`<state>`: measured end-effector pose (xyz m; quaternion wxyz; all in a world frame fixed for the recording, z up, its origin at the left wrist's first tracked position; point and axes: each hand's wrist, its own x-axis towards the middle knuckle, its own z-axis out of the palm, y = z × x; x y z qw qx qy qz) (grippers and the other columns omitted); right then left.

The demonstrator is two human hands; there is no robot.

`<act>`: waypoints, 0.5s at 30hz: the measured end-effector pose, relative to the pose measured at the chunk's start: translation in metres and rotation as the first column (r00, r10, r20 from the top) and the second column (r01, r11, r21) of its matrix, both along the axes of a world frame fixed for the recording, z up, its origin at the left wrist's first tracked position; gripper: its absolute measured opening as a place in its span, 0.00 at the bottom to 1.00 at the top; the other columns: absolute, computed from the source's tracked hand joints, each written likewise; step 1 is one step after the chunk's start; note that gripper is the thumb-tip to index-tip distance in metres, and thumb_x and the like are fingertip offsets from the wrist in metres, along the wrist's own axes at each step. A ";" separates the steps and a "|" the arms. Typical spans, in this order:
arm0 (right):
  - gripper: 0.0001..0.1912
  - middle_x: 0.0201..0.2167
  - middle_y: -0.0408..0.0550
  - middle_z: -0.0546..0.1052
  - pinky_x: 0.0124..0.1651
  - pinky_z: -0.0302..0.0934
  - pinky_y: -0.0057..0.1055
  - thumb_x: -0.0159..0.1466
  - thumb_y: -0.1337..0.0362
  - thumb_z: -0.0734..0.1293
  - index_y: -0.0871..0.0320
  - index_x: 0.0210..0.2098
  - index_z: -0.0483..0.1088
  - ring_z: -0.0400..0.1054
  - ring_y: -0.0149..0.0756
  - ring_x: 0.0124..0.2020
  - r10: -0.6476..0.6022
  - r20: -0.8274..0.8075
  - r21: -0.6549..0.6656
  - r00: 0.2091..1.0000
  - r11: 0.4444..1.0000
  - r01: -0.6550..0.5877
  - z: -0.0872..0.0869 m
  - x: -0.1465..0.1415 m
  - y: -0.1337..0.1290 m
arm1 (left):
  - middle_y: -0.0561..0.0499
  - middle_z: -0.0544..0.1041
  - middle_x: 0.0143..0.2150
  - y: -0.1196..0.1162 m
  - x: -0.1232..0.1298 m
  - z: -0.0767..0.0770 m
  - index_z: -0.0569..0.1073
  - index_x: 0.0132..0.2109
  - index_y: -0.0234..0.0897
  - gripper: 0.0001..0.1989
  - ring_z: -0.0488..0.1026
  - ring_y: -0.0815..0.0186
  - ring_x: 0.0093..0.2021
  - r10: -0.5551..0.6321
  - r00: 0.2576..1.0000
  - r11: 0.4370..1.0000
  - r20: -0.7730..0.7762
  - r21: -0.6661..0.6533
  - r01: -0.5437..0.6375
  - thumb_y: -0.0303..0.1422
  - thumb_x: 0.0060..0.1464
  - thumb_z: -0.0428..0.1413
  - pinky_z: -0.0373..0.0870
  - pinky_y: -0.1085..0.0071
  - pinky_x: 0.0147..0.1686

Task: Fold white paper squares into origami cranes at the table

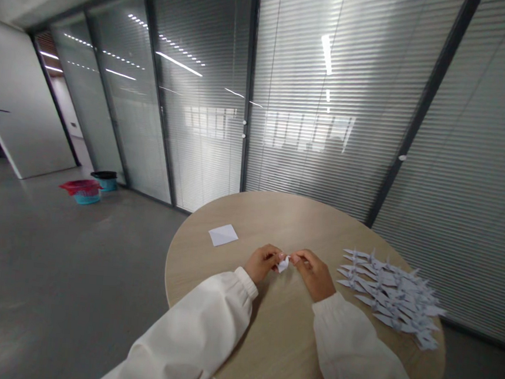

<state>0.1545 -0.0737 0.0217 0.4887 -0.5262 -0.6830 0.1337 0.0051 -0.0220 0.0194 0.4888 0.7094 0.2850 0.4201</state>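
My left hand (262,263) and my right hand (311,272) meet above the middle of a round light-wood table (285,216), both pinching a small folded white paper piece (283,265) between the fingertips. Much of the paper is hidden by my fingers. Up and to the left of my hands, a flat square sheet of white paper (223,235) lies on the tabletop. To the right of my right hand lies a large pile of several pale folded paper cranes (389,293), overlapping one another.
Behind the table stand glass partitions with slatted blinds (313,100). A blue bucket with a red cloth (81,191) and a blue bin with a black rim (104,180) stand on the grey floor (74,256) at the far left, near a white door (16,104).
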 end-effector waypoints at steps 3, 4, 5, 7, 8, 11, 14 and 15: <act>0.10 0.30 0.46 0.72 0.32 0.61 0.26 0.58 0.60 0.57 0.57 0.31 0.67 0.66 0.32 0.32 0.012 0.006 0.016 1.000 1.000 -0.012 -0.001 0.000 0.001 | 0.52 0.65 0.22 0.000 -0.001 0.000 0.69 0.25 0.30 0.19 0.63 0.73 0.23 0.063 0.994 0.987 -0.093 0.150 -0.049 0.44 0.48 0.48 0.60 0.76 0.25; 0.10 0.30 0.46 0.71 0.32 0.61 0.26 0.58 0.61 0.57 0.57 0.31 0.67 0.66 0.32 0.32 0.016 0.013 0.028 1.000 0.999 -0.017 -0.001 0.000 0.001 | 0.51 0.66 0.23 0.000 -0.001 -0.001 0.69 0.25 0.31 0.19 0.63 0.72 0.24 0.092 0.988 0.976 -0.127 0.209 -0.064 0.43 0.49 0.47 0.60 0.75 0.26; 0.09 0.30 0.46 0.71 0.32 0.62 0.26 0.57 0.61 0.58 0.57 0.31 0.67 0.66 0.32 0.32 0.019 0.022 0.044 1.000 0.999 -0.020 -0.001 -0.001 0.001 | 0.51 0.66 0.24 0.000 -0.001 -0.001 0.70 0.25 0.31 0.18 0.64 0.71 0.26 0.117 0.980 0.962 -0.158 0.262 -0.073 0.42 0.50 0.47 0.60 0.75 0.28; 0.07 0.29 0.46 0.71 0.32 0.62 0.26 0.56 0.62 0.60 0.58 0.30 0.67 0.66 0.32 0.31 0.017 0.043 0.078 0.999 0.997 -0.021 -0.001 -0.001 0.001 | 0.50 0.67 0.25 0.000 -0.002 -0.001 0.70 0.26 0.31 0.18 0.65 0.70 0.28 0.151 0.967 0.937 -0.206 0.343 -0.074 0.41 0.52 0.45 0.60 0.75 0.31; 0.07 0.28 0.45 0.71 0.31 0.62 0.26 0.56 0.63 0.60 0.58 0.29 0.68 0.66 0.31 0.30 0.014 0.053 0.093 0.999 0.995 -0.019 0.000 -0.001 0.001 | 0.49 0.67 0.25 0.000 -0.002 -0.002 0.70 0.25 0.31 0.18 0.65 0.70 0.29 0.158 0.962 0.928 -0.223 0.367 -0.067 0.40 0.52 0.45 0.60 0.74 0.31; 0.07 0.27 0.45 0.71 0.31 0.61 0.25 0.55 0.63 0.60 0.58 0.27 0.68 0.65 0.31 0.29 0.003 0.076 0.124 0.997 0.992 -0.012 0.002 -0.002 -0.001 | 0.49 0.67 0.26 -0.001 -0.002 -0.002 0.70 0.25 0.32 0.20 0.65 0.70 0.30 0.161 0.959 0.926 -0.234 0.372 -0.064 0.41 0.53 0.43 0.60 0.74 0.32; 0.07 0.25 0.45 0.71 0.32 0.61 0.26 0.55 0.64 0.61 0.58 0.25 0.69 0.65 0.31 0.28 -0.024 0.075 0.135 0.997 0.991 0.014 0.004 -0.001 -0.002 | 0.50 0.67 0.26 -0.002 -0.001 -0.001 0.70 0.26 0.31 0.21 0.65 0.70 0.28 0.117 0.979 0.969 -0.167 0.237 -0.075 0.43 0.52 0.43 0.62 0.73 0.32; 0.07 0.24 0.44 0.71 0.32 0.61 0.26 0.54 0.63 0.61 0.58 0.25 0.69 0.65 0.31 0.27 -0.041 0.064 0.133 0.997 0.991 0.032 0.004 0.000 -0.002 | 0.49 0.68 0.26 -0.003 0.000 -0.001 0.70 0.28 0.30 0.20 0.66 0.70 0.28 0.085 0.989 0.986 -0.119 0.152 -0.067 0.44 0.52 0.44 0.63 0.73 0.31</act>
